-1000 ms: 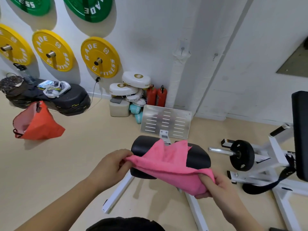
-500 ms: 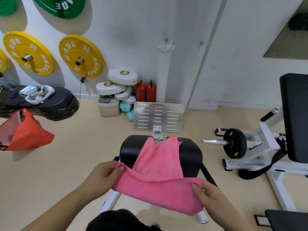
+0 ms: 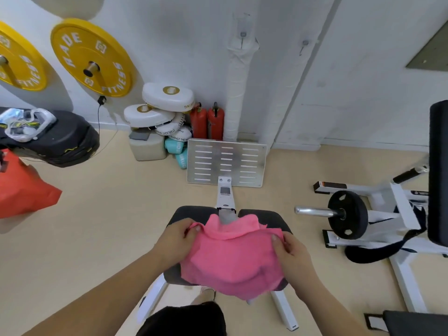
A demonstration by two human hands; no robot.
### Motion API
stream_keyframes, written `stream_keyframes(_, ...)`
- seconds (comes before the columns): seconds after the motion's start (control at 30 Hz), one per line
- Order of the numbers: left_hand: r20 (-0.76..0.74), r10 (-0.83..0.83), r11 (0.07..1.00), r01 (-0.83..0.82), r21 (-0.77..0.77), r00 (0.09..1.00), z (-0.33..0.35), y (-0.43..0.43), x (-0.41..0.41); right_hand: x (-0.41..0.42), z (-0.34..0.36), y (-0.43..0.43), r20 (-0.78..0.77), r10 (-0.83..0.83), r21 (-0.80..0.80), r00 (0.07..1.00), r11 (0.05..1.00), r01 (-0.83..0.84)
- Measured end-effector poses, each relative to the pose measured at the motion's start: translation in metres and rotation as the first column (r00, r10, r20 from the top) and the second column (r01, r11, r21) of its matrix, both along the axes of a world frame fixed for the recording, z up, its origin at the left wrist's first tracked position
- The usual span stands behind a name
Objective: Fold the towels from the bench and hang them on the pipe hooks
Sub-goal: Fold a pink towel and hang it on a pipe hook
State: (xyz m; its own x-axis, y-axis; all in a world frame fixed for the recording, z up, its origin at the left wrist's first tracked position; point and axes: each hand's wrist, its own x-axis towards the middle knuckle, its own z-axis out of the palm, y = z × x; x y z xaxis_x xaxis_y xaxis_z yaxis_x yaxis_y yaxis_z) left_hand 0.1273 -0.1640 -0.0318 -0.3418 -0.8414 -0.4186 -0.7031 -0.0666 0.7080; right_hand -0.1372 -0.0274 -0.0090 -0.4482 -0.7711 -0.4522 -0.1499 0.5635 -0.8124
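A pink towel (image 3: 232, 260) lies spread over the black padded bench seat (image 3: 191, 214) in front of me, its far edge doubled back toward me. My left hand (image 3: 175, 241) pinches the towel's far left corner. My right hand (image 3: 289, 254) grips its right edge with the thumb on top. A white wrapped pipe (image 3: 238, 93) runs up the wall behind the bench, with a small hook (image 3: 243, 35) near its top. A second hook (image 3: 305, 43) sits on the wall to its right.
A metal foot plate (image 3: 226, 163) stands at the bench's far end. White pads (image 3: 167, 95), teal items and two red extinguishers (image 3: 207, 122) crowd the wall base. A white machine with a black weight plate (image 3: 348, 214) is at right. An orange bag (image 3: 21, 190) hangs at left.
The view tilted down and closer to the bench. Both hands brought the towel's near edge up and forward over the seat, so the towel now lies doubled on the pad.
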Motion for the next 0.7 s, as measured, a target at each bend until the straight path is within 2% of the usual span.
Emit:
stream_keyframes(0.13, 0.111, -0.012, 0.999, 0.007, 0.048, 0.994, -0.038, -0.059, -0.032, -0.018, -0.023, -0.059, -0.061, -0.012, 0.100, 0.998, 0.995, 0.018)
stream_keyframes(0.3, 0.235, -0.033, 0.984, -0.010, 0.181, 0.971, -0.079, -0.101, -0.059, -0.038, -0.049, -0.098, -0.059, 0.006, 0.279, 0.998, 0.960, 0.011)
stream_keyframes(0.4, 0.281, -0.068, 0.968, -0.005, 0.251, 0.957, -0.100, -0.114, -0.071, -0.051, -0.066, -0.110, -0.047, 0.040, 0.387, 0.998, 0.922, -0.019)
stream_keyframes(0.53, 0.388, -0.218, 0.944, 0.094, 0.316, 0.896, -0.113, -0.118, -0.084, -0.062, -0.081, -0.111, -0.046, 0.124, 0.494, 0.991, 0.865, -0.085)
stream_keyframes(0.7, 0.426, -0.266, 0.922, 0.099, 0.374, 0.865, -0.110, -0.112, -0.106, -0.067, -0.088, -0.110, -0.104, 0.240, 0.534, 0.965, 0.832, -0.149)
